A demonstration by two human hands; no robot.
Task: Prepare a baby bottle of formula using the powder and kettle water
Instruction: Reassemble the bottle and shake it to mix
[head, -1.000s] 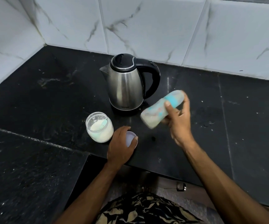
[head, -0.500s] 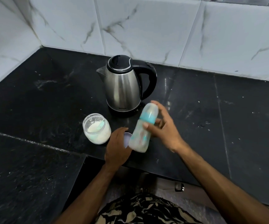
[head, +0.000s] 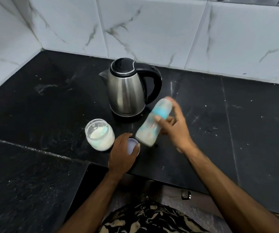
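1. The bottle (head: 153, 122) is in the air over the front of the desk (head: 252, 132), just in front of the kettle (head: 127, 91) and right of the jar (head: 100, 134). It is tilted, capped end up and away, base down toward the person. It is blurred, so its fine detail cannot be read.

2. The right hand (head: 174, 126) grips the bottle round its middle, thumb across the near side just below the blue collar, fingers curled behind.

3. The left hand (head: 122, 153) rests on the desk, its fingers curled round a small pale lid (head: 132, 146). The lid lies beside the jar, which stands open.

4. My judgement on handling: the bottle looks like thin clear plastic, light in itself, with pale liquid filling the lower part. So most of its weight sits low, and it will slosh if swung.

5. The smooth wall may be slippery if wet. A wrap round the waist under the collar, as now, seems the safest hold; the teat end is soft and no place to grip.

6. The jar appears to be glass with powder inside, so heavier and breakable. Take it round the body, not the rim.

7. The kettle is steel and possibly hot; take it only by the black handle (head: 155, 84).
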